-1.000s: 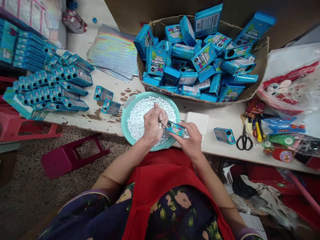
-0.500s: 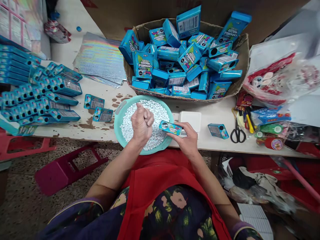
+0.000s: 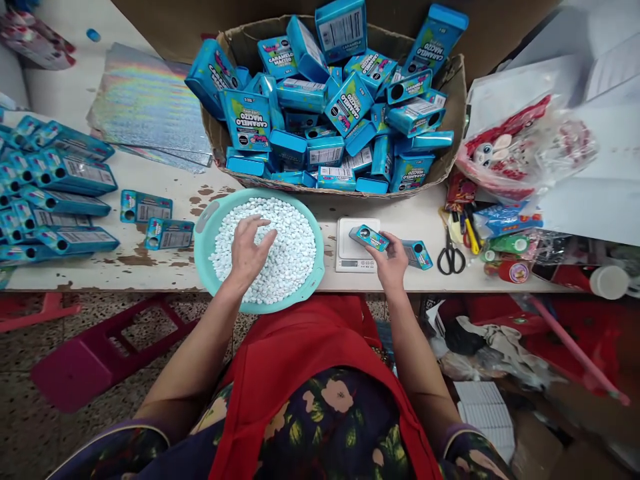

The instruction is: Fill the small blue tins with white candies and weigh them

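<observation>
My left hand [image 3: 251, 252] is over a teal basin [image 3: 306, 293] of small white candies [image 3: 293, 250]. Its fingers are apart and nothing shows between them. In my right hand [image 3: 391, 261] is a blue candy box [image 3: 369, 237], its narrow end with a round hole facing up. That box is held just above a white digital scale [image 3: 356, 265]; I cannot tell whether it touches the plate. Another blue box [image 3: 419, 255] lies on the table right behind my right hand.
A cardboard carton [image 3: 457, 110] heaped with blue boxes stands at the back. Two boxes lie left of the basin, near rows of stacked boxes [image 3: 75, 177]. Holographic sheets [image 3: 150, 110] lie behind them. Scissors [image 3: 451, 259] and plastic bags [image 3: 520, 150] are on the right. A magenta stool [image 3: 75, 367] is below.
My right hand has carried the box from the basin's edge rightward to the scale. My left hand, closed earlier, has opened over the candies. The whole view has shifted.
</observation>
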Demonstrator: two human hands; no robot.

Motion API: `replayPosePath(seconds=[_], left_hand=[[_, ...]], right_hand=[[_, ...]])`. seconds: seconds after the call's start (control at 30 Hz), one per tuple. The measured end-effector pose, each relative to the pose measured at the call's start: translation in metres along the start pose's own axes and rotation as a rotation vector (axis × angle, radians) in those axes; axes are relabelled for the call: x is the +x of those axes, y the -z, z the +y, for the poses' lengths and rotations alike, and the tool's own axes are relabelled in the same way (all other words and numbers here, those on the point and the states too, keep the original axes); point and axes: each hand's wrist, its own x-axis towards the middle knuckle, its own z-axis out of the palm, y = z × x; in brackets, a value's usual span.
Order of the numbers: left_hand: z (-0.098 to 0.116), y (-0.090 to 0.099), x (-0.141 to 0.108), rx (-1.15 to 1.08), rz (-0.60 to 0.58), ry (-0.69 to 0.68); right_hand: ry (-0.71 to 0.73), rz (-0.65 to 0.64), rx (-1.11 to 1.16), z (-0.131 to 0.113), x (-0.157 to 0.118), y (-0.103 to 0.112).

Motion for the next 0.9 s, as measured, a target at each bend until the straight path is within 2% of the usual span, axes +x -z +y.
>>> replayPosePath(seconds=[0.1,0.23,0.3,0.4,0.57,0.77,0.9], left_hand=[[0.002,0.001,0.001,-0.023,0.008,0.022],[0.002,-0.002,0.005,-0.034,0.025,0.022],[0.005,-0.006,0.007,-0.045,0.025,0.017],[0.015,-0.013,0.011,-0.065,0.016,-0.004],[0.035,-0.022,0.015,-0.083,0.012,-0.079],[0.065,-0.040,0.018,-0.054,-0.010,-0.213],[0.085,-0.062,0.019,-0.035,-0.093,-0.336]], right_hand=[[0.060,0.078,-0.014,-0.004,-0.007,0.017],[0.099,0.387,-0.265,-0.003,-0.011,0.057],[0.093,0.463,-0.395,0.008,-0.010,0.076],[0.090,0.445,-0.501,0.033,-0.008,0.089],[0.075,0.388,-0.506,0.062,-0.010,0.083],[0.014,0.362,-0.492,0.067,-0.013,0.081],[0.019,0.385,-0.488,0.065,-0.015,0.087]])
